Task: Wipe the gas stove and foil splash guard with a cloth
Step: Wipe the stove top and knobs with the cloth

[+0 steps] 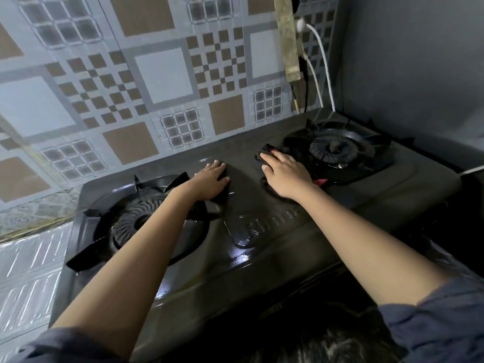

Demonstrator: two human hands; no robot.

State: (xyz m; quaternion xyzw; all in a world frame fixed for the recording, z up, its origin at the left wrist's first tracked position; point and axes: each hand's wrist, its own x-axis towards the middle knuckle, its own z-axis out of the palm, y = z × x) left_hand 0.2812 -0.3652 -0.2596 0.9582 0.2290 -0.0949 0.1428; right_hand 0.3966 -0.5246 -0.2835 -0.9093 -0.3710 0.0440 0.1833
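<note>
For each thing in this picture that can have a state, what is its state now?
Gas stove: top wet and shiny in places.
Left burner: unlit.
Right burner: unlit.
Cloth: dark, pressed flat under the right hand.
Right hand: flat on the cloth.
Left hand: resting flat on the stove.
White plug: plugged in.

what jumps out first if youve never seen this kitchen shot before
Two bare forearms reach in from the bottom edge, with the left hand and right hand pressed flat on the middle of a dark two-burner gas stove. The right hand lies on a dark cloth next to the right burner. Behind the stove, the checkered brown-and-grey patterned wall fills the upper left.
</note>
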